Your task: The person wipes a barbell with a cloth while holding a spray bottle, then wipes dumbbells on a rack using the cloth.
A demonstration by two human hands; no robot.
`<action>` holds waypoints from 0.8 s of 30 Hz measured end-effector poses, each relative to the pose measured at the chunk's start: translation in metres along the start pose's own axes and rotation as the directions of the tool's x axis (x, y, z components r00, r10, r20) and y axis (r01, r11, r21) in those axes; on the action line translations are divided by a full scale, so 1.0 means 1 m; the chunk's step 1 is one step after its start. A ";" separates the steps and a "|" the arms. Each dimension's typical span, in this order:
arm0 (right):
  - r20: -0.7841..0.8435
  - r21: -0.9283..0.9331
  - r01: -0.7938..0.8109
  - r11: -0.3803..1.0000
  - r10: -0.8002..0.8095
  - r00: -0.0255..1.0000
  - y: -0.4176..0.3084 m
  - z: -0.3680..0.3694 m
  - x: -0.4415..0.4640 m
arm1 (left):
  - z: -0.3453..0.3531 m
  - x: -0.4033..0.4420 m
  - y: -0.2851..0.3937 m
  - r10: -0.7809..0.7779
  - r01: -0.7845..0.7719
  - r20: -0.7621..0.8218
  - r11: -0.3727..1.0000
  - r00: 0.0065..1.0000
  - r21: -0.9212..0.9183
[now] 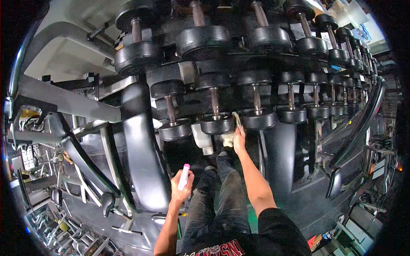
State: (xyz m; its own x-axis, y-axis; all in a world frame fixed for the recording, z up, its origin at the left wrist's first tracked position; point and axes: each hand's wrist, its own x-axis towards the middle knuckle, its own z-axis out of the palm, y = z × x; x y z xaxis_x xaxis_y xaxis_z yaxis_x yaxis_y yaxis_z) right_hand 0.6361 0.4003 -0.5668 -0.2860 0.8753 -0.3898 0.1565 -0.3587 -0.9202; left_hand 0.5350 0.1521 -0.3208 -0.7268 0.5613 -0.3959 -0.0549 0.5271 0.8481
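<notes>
My left hand is wrapped around a small white bottle with a pink top, held in front of my legs. Farther forward, my right hand grips a pale cloth. Part of the cloth hangs below the fingers, and another part reaches up beside the end of a black dumbbell on the lower row. To the right of that hand sits another dumbbell. Whether the cloth presses on either dumbbell, I cannot tell.
An upper row of larger dumbbells runs along the rack above the lower row. A padded black bench stands at my left, and another dark pad at my right. Metal-framed gym machines fill the far left.
</notes>
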 end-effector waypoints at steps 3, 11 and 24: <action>-0.035 0.334 -0.192 0.923 0.216 0.976 0.013 0.016 0.030 | 0.001 -0.004 -0.004 -0.028 0.028 0.004 1.000 1.000 0.005; 0.073 0.562 -0.571 0.599 0.651 0.755 -0.001 0.019 0.040 | -0.004 -0.019 -0.014 -0.082 0.082 0.000 0.997 0.997 -0.016; 0.771 -0.521 0.853 -0.013 -0.436 0.464 -0.096 0.087 -0.072 | 0.009 -0.011 -0.007 -0.082 0.082 0.040 0.997 0.996 -0.012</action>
State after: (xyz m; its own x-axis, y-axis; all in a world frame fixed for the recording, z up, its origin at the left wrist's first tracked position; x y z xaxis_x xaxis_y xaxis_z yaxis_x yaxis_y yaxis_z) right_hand 0.5594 0.3433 -0.4531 -0.9297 0.3129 0.1941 0.2467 0.9206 -0.3026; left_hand 0.5499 0.1479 -0.3258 -0.6917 0.5415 -0.4779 -0.1231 0.5636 0.8168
